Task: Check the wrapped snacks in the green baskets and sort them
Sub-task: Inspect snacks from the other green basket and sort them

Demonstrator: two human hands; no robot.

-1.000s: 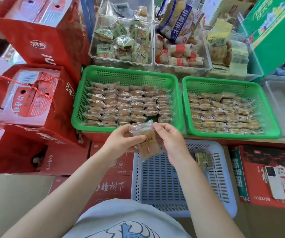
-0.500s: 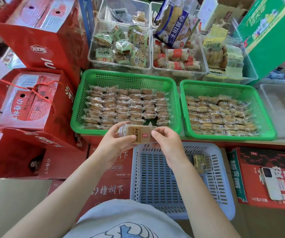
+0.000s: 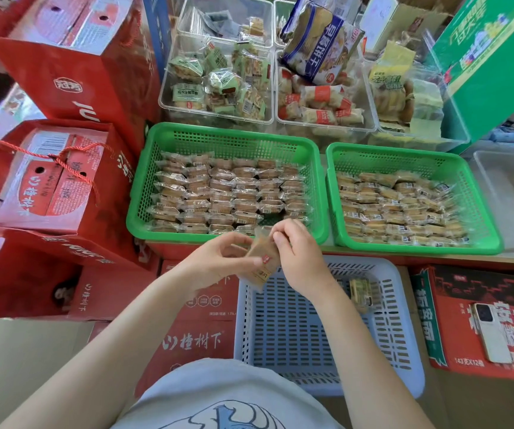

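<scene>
While both hands point(image 3: 302, 258) pinch it, wrapped snack point(image 3: 262, 261) label blurred, partly covered.

head camera looks steeply down, close over hands point(image 3: 259, 258).

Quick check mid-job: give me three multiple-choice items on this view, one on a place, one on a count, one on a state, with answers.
1. Where does the phone lie?
A. on the red carton at right
B. in the blue basket
C. in a green basket

2. How many green baskets hold snacks?
A. one
B. two
C. three

3. What are the hands doing?
A. resting empty
B. both pinching one wrapped snack
C. lifting a basket

Answers:
1 A, it rests on the red carton.
2 B, the left green basket and right green basket.
3 B, left hand and right hand hold the wrapped snack.
</scene>
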